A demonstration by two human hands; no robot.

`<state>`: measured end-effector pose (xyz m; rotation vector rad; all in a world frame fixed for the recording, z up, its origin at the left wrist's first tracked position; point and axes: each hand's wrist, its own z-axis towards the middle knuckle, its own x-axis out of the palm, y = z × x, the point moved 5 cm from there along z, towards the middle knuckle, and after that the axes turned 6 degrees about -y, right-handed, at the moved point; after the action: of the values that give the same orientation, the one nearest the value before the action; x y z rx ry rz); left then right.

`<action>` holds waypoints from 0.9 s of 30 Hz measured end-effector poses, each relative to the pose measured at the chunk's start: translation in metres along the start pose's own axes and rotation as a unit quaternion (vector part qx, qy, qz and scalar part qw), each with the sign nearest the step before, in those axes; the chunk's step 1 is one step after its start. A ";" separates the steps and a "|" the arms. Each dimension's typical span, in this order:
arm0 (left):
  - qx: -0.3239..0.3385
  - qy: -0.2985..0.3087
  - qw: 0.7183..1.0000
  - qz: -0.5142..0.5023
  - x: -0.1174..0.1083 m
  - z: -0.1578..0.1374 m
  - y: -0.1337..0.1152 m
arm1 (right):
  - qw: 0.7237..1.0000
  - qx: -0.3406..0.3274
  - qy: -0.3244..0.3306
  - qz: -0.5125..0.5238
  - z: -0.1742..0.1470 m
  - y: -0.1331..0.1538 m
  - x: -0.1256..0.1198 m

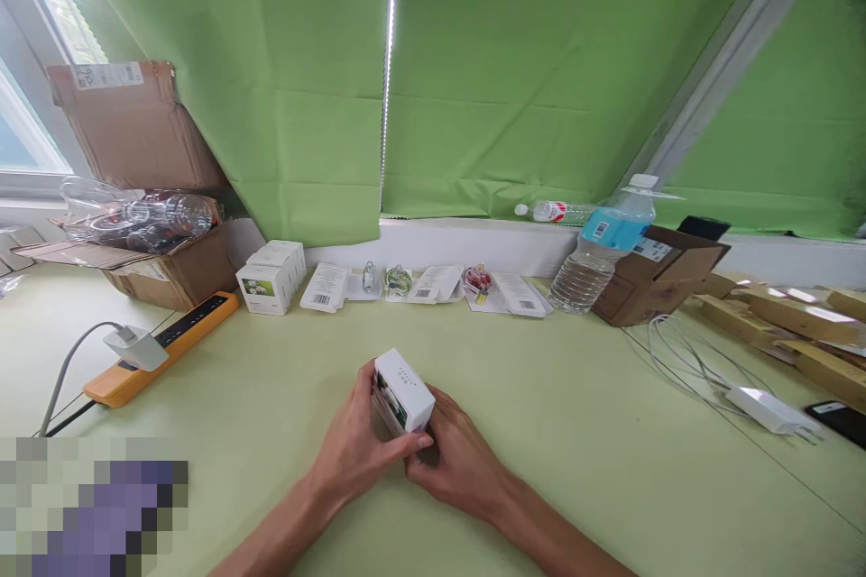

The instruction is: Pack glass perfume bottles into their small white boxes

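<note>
Box [406, 383] — white, tilted, over the middle of the table [541, 370] — is clamped between both hands, the left hand [362, 437] on its pictured side, the right hand [456, 446] at its right side. Beyond them, white boxes [267, 281], flat packaging [326, 287] and a red trinket [477, 279] line the back, with a bottle [585, 266] to the right and a power strip [182, 338] to the left.

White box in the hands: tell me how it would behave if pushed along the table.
The white box would probably keep its shape, given its crisp edges. Its flat faces suggest sliding rather than rolling.
</note>
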<state>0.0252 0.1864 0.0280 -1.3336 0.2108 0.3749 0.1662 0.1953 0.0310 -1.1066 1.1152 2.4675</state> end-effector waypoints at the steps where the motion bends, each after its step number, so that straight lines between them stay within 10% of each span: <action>1: -0.001 -0.001 1.000 0.000 0.000 0.000 0.000 | 1.000 0.000 -0.002 0.000 0.000 0.000 0.000; 27: 0.000 -0.006 1.000 0.002 0.001 0.001 -0.002 | 1.000 0.007 -0.002 0.000 -0.002 -0.002 0.001</action>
<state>0.0264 0.1869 0.0293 -1.3319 0.2043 0.3861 0.1675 0.1953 0.0286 -1.0968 1.1301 2.4576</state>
